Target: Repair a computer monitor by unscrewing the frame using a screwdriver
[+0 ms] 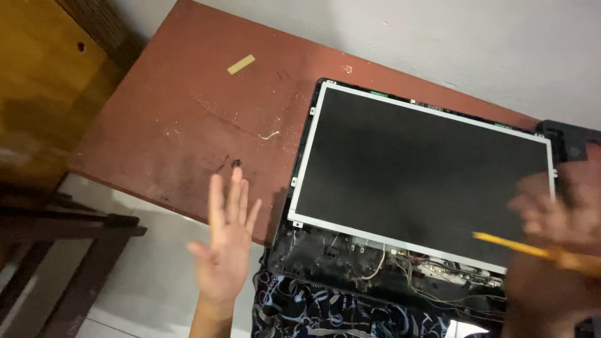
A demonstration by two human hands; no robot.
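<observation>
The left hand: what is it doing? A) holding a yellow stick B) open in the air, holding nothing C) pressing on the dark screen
B: the left hand is spread open with its fingers apart above the table's edge, beside the screen panel and touching nothing.

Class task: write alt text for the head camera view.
A bare display panel with exposed wiring lies on a reddish-brown table. The left hand is raised open beside it; the blurred right hand holds a yellow tool.

Screen panel (422,172) on table (188,112)
</observation>
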